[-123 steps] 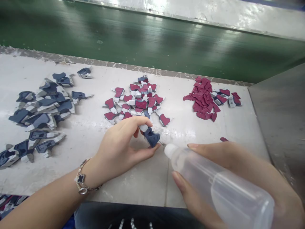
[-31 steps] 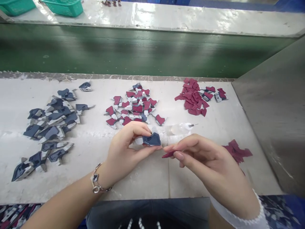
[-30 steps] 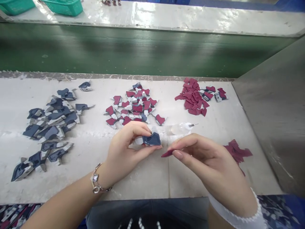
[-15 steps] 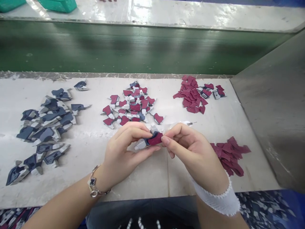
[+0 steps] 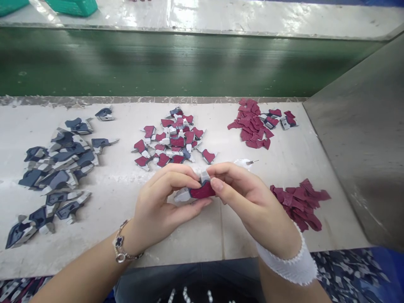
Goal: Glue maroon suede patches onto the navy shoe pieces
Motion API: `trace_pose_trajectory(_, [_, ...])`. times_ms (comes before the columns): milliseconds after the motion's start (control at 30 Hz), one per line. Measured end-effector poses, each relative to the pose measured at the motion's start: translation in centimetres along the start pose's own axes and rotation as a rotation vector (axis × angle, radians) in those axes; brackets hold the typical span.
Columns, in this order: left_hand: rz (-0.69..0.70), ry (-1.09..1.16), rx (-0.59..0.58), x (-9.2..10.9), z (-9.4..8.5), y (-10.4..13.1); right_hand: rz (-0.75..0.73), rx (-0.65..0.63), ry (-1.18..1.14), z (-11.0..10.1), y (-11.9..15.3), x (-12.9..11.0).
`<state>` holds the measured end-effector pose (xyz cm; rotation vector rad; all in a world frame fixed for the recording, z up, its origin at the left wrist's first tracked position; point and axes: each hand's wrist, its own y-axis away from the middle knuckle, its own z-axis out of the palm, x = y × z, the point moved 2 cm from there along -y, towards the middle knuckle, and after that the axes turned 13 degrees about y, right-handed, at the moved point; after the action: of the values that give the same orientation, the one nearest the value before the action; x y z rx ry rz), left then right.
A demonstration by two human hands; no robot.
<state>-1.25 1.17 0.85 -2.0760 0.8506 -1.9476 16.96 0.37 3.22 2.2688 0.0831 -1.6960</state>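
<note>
Whereas the red piece (image 5: 202, 191) was pinched clear of the plastic part (image 5: 183, 195) one second ago, it now lies flat over that part's upper face. On this evidence, placement appears complete and pressing appears to be in hand; full seating of the edges cannot be confirmed, as fingertips cover the right end. The left hand (image 5: 162, 200) grips the part between fingers and thumb. The right hand (image 5: 254, 200) pinches its right end, thumb against the red piece. The part is therefore held between both hands, above the white table (image 5: 189, 248).

Table layout: blue-gray parts (image 5: 61, 179) lie left of the left hand; red-faced parts (image 5: 176, 142), just beyond it. A clear bottle (image 5: 241, 162) with a needle tip lies just beyond the right hand, partly hidden. Loose red pieces (image 5: 251, 126) lie farther beyond; a second red stack (image 5: 304, 204) lies beside the right wrist.

Surroundings: a green strip (image 5: 189, 63) runs beyond both hands, and a metal panel (image 5: 353, 139) stands to their right
</note>
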Motion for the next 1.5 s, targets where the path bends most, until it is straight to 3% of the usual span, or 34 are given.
trace_pose_trajectory(500, [0.165, -0.055, -0.004, 0.9, -0.1, -0.3, -0.145, 0.031, 0.230, 0.4, 1.0, -1.7])
trace_pose_trajectory(933, [0.199, -0.070, -0.047, 1.1, -0.3, -0.5, -0.151, -0.079, 0.257, -0.4, 1.4, -1.9])
trace_pose_trajectory(1100, [0.142, -0.015, -0.003, 0.6, -0.3, 0.1, -0.184, -0.078, 0.386, 0.2, 1.6, -1.9])
trace_pose_trajectory(1233, [-0.072, 0.012, 0.031, -0.1, 0.0, 0.3, -0.257, -0.005, 0.591, 1.0, 1.6, -2.1])
trace_pose_trajectory(1367, [-0.255, -0.052, -0.086, -0.1, 0.4, -0.2, -0.378, 0.004, 0.864, 0.9, 1.6, -2.1])
trace_pose_trajectory(1500, [-0.384, 0.082, -0.122, 0.4, 0.4, -0.4, -0.497, -0.106, 0.844, -0.1, 1.6, -2.1])
